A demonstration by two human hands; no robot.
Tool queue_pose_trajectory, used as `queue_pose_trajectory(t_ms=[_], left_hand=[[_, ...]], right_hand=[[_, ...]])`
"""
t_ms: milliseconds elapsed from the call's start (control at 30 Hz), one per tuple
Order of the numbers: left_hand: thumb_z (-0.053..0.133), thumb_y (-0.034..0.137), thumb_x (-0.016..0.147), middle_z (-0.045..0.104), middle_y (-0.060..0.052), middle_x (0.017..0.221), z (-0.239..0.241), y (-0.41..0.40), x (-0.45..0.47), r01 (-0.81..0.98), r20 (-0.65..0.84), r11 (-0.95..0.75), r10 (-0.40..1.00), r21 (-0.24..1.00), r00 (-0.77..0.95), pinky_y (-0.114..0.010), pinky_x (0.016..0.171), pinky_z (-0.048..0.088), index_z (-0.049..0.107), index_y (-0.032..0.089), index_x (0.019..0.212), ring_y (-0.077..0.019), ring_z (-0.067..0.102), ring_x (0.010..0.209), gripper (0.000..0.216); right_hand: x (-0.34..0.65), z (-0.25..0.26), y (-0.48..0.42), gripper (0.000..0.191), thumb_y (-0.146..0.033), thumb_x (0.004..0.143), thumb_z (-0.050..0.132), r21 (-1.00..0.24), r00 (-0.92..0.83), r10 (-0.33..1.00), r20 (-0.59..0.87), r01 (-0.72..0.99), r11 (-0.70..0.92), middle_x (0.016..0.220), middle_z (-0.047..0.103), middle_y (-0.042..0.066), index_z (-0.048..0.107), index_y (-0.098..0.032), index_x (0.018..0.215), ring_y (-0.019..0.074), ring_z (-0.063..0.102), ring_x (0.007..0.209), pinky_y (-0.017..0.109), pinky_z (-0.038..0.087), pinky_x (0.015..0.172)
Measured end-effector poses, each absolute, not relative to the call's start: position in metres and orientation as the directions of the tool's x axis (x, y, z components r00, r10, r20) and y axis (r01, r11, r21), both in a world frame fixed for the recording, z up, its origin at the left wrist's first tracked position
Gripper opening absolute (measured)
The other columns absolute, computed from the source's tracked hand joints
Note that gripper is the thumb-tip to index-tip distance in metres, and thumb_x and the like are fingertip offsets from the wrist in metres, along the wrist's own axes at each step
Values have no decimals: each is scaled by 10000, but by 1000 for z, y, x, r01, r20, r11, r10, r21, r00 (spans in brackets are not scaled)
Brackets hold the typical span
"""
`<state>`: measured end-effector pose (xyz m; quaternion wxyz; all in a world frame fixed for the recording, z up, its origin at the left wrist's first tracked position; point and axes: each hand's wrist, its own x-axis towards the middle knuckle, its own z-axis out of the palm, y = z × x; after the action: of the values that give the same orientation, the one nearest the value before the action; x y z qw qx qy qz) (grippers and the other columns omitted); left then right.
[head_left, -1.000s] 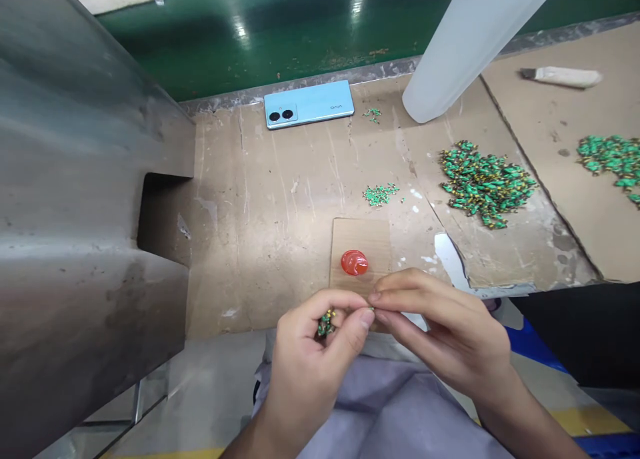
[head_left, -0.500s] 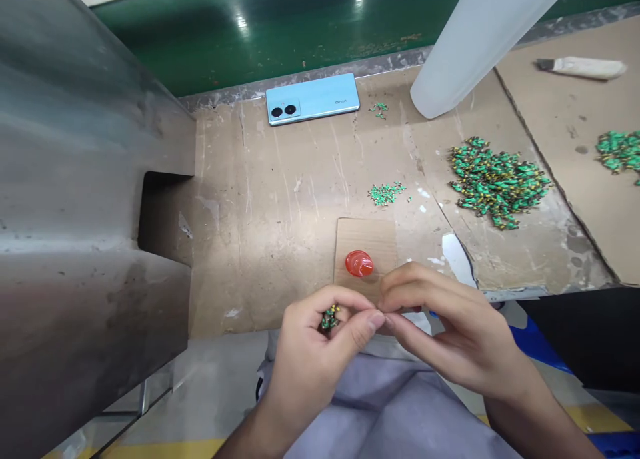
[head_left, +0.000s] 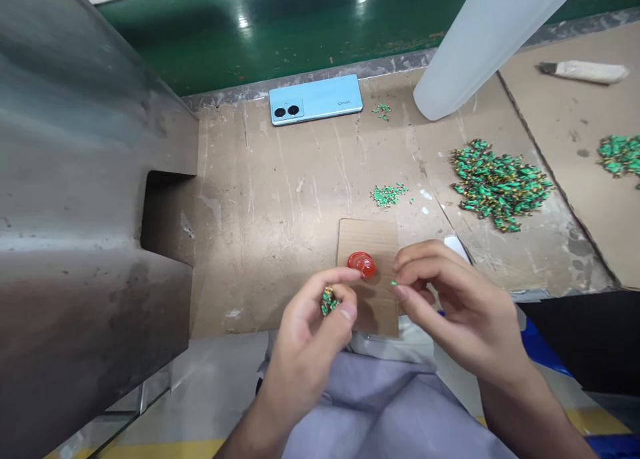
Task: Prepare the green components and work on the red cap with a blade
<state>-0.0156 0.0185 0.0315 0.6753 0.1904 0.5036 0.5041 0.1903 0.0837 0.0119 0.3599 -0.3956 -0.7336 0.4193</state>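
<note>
My left hand [head_left: 315, 332] is curled around several small green, black and yellow pieces [head_left: 329, 302], with its index finger reaching out over the edge of a red glossy blob [head_left: 361, 264]. Between thumb and index finger, my right hand [head_left: 450, 299] pinches a tiny green piece [head_left: 394, 283]. The blob lies on a small cardboard square [head_left: 375, 236] at the front of the bench. Just beyond the square is a little heap of tiny green pieces [head_left: 388, 195]. A larger pile of green, black and yellow pieces [head_left: 500, 182] lies to the right.
A blue phone [head_left: 316, 100] lies at the back, with a few green bits [head_left: 383, 111] beside it. A white tube [head_left: 480, 46] slants in. A white-handled tool [head_left: 585, 71] and another green pile [head_left: 620, 156] are at far right. A metal housing [head_left: 90, 212] fills the left.
My hands have moved apart from where their fingertips met. My right hand has shifted up and right, a green piece now showing in its pinch; my left index finger has lifted off the thumb.
</note>
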Motion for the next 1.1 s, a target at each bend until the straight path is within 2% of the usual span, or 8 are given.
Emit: queue_pose_trajectory(t_ms=[100, 200, 300, 400, 533, 733, 967, 1100], left_hand=[[788, 234, 992, 765, -36, 900, 31, 22, -24, -651, -486, 355, 873, 671, -25, -142, 609, 547, 845, 193, 1193, -101, 691, 731, 213], [811, 190, 996, 850, -77, 995, 31, 27, -31, -690, -501, 330, 864, 644, -54, -128, 661, 609, 846, 173, 1157, -125, 803, 824, 165], [828, 153, 991, 870, -98, 1160, 30, 29, -34, -725, -545, 359, 838, 588, -26, -155, 864, 671, 838, 179, 1048, -174, 857, 1030, 63], [832, 123, 982, 861, -75, 1201, 29, 29, -35, -744, -577, 377, 816, 551, -14, -185, 1026, 653, 827, 170, 950, -202, 836, 1177, 57], [903, 121, 919, 835, 0, 982, 27, 28, -36, -738, -592, 369, 805, 565, -51, -133, 973, 655, 831, 168, 913, -174, 852, 1108, 86], [965, 185, 874, 846, -11, 858, 24, 31, -37, -739, -577, 350, 815, 575, -63, -93, 619, 629, 831, 187, 959, -142, 855, 833, 158], [779, 157, 1032, 872, -126, 1194, 24, 27, -35, -731, -586, 371, 809, 573, -49, -180, 934, 682, 838, 131, 1150, -215, 853, 1123, 135], [859, 180, 987, 885, -97, 1148, 26, 26, -35, -752, -585, 394, 811, 528, 15, -140, 834, 683, 817, 169, 993, -194, 872, 1039, 43]], right_hand=[[196, 5, 91, 92, -175, 1045, 684, -855, -375, 906, 195, 387, 344, 1068, 684, 73, 673, -264, 1024, 213, 683, 959, 303, 546, 664], [197, -1, 96, 74, -223, 1060, 675, -847, -392, 903, 176, 407, 342, 1080, 698, 83, 674, -261, 996, 233, 707, 995, 348, 607, 800], [193, -7, 97, 84, -213, 1063, 663, -861, -411, 894, 178, 375, 343, 1069, 696, 80, 677, -262, 996, 237, 711, 1028, 360, 614, 873], [189, -12, 98, 99, -175, 1042, 678, -868, -405, 894, 193, 355, 348, 1049, 686, 62, 678, -260, 991, 210, 702, 998, 321, 598, 832], [189, -17, 99, 114, -157, 1009, 704, -875, -389, 898, 204, 338, 346, 1023, 686, 55, 684, -260, 962, 198, 696, 930, 288, 559, 696], [189, -19, 99, 107, -170, 992, 718, -881, -376, 904, 204, 332, 337, 995, 702, 57, 697, -255, 930, 204, 699, 899, 301, 550, 666], [188, -20, 98, 111, -148, 995, 716, -878, -389, 897, 210, 330, 348, 1011, 709, 40, 702, -248, 948, 174, 694, 889, 281, 543, 693], [188, -21, 99, 105, -157, 1013, 711, -875, -399, 889, 226, 318, 365, 1018, 704, 35, 692, -247, 962, 174, 699, 928, 292, 560, 760]])
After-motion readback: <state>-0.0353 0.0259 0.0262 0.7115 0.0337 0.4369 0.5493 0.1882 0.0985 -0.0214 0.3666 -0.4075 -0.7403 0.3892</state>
